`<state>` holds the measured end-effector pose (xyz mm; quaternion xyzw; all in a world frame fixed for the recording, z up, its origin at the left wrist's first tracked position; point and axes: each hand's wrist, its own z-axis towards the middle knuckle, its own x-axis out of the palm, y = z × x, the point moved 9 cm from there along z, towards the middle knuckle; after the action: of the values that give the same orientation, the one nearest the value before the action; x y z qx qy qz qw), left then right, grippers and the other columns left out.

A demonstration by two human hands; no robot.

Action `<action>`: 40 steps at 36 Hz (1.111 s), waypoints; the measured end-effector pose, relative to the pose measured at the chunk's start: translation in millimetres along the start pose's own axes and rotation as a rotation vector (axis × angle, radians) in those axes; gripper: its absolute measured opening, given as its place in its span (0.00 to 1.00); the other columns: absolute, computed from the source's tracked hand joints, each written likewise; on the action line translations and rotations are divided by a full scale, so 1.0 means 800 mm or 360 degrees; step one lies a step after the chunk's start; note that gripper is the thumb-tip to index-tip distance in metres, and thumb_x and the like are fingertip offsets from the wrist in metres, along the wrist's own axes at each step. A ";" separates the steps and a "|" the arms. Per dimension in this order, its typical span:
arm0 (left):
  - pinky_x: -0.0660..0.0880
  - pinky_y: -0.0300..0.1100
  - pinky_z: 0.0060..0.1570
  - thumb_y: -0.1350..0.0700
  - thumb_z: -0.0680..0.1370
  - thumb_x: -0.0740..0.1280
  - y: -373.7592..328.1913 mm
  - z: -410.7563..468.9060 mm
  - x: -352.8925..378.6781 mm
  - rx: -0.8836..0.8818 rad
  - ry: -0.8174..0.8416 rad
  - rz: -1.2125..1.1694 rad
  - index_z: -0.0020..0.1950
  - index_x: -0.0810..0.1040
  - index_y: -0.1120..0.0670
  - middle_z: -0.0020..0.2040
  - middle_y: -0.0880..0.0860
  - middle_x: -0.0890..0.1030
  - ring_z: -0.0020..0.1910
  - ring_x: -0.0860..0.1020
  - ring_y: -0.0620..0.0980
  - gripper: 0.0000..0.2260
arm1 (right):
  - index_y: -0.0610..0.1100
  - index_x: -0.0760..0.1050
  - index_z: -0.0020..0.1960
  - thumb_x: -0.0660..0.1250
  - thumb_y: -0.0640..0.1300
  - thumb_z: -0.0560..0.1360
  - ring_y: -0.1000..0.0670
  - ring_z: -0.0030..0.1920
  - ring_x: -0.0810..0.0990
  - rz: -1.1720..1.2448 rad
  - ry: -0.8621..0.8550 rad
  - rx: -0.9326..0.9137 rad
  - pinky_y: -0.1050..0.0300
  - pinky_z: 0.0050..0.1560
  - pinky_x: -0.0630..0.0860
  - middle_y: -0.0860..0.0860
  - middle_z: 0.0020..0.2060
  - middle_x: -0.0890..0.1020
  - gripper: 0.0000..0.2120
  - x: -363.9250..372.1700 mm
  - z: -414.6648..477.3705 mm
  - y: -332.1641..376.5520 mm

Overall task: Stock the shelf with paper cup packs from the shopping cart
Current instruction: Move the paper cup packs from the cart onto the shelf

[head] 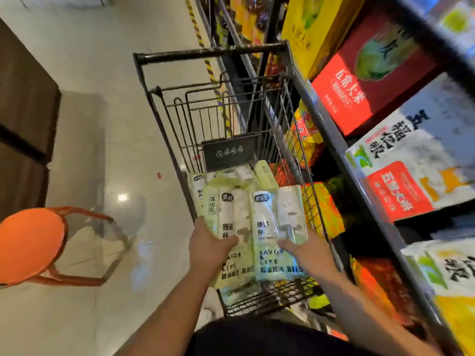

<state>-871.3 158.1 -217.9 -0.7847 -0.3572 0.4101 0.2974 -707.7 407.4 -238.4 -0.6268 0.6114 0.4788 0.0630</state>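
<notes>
Two paper cup packs point(257, 227) lie side by side on top of the load in the shopping cart point(164, 119), with the left hand point(208, 242) gripping the left one and the right hand point(308, 250) closed on the right one. More packs point(231, 176) lie beneath and beyond them, so most of the stocking seems left. The shelf point(359, 181) on the right holds rice bags, and no cup packs show there.

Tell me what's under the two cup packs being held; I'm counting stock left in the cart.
Under the two held packs, more pale green packs lie in the cart. Four or so show at the far end; any beneath are covered.
</notes>
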 end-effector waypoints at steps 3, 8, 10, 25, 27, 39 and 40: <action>0.69 0.40 0.36 0.56 0.65 0.81 -0.020 -0.018 -0.034 0.0167 0.0035 -0.0012 0.55 0.66 0.47 0.42 0.40 0.73 0.39 0.74 0.43 0.28 | 0.57 0.77 0.57 0.76 0.66 0.65 0.55 0.47 0.81 0.0122 -0.0132 -0.0099 0.61 0.39 0.73 0.59 0.46 0.83 0.25 -0.010 -0.053 0.023; 0.73 0.40 0.38 0.56 0.64 0.82 -0.052 -0.044 -0.066 0.0422 0.0131 -0.0021 0.58 0.68 0.48 0.47 0.44 0.78 0.43 0.78 0.46 0.30 | 0.63 0.77 0.52 0.76 0.63 0.67 0.56 0.43 0.82 0.0264 -0.0328 -0.0168 0.53 0.43 0.77 0.60 0.44 0.84 0.16 -0.029 -0.125 0.027; 0.77 0.44 0.44 0.55 0.63 0.82 -0.065 -0.057 -0.067 0.0510 0.0176 -0.0018 0.59 0.69 0.48 0.50 0.45 0.80 0.46 0.80 0.47 0.31 | 0.67 0.76 0.51 0.76 0.62 0.68 0.56 0.45 0.82 0.0354 -0.0387 -0.0199 0.53 0.44 0.76 0.61 0.45 0.83 0.14 -0.040 -0.154 0.024; 0.76 0.37 0.38 0.53 0.64 0.83 -0.152 -0.210 -0.015 0.1030 0.0640 0.0045 0.60 0.69 0.44 0.49 0.40 0.80 0.45 0.80 0.38 0.32 | 0.62 0.79 0.52 0.78 0.56 0.69 0.65 0.45 0.80 0.0661 -0.0964 -0.0081 0.62 0.40 0.73 0.68 0.41 0.82 0.14 -0.140 -0.340 -0.079; 0.77 0.39 0.39 0.52 0.63 0.84 -0.154 -0.219 -0.008 0.1059 0.0676 0.0074 0.60 0.69 0.43 0.50 0.41 0.80 0.46 0.81 0.41 0.32 | 0.61 0.79 0.52 0.78 0.54 0.69 0.63 0.46 0.80 0.0704 -0.0981 -0.0053 0.61 0.40 0.73 0.66 0.43 0.83 0.13 -0.141 -0.354 -0.092; 0.77 0.39 0.39 0.54 0.65 0.84 -0.150 -0.431 0.140 0.1310 0.1297 0.0251 0.60 0.73 0.48 0.50 0.45 0.83 0.46 0.83 0.43 0.29 | 0.56 0.79 0.58 0.76 0.68 0.57 0.54 0.48 0.85 0.1114 -0.1424 0.0354 0.47 0.51 0.81 0.58 0.49 0.86 0.32 -0.157 -0.568 -0.304; 0.77 0.38 0.39 0.55 0.64 0.84 -0.140 -0.456 0.154 0.1308 0.1363 0.0246 0.60 0.72 0.48 0.50 0.45 0.83 0.46 0.83 0.43 0.30 | 0.55 0.80 0.57 0.76 0.67 0.57 0.54 0.48 0.85 0.1127 -0.1471 0.0381 0.48 0.51 0.81 0.58 0.48 0.86 0.32 -0.156 -0.592 -0.323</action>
<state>-544.0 257.8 -8.5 -0.7246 0.0405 0.1821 0.6634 -220.4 244.3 -32.0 -0.0998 0.7423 0.6217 0.2294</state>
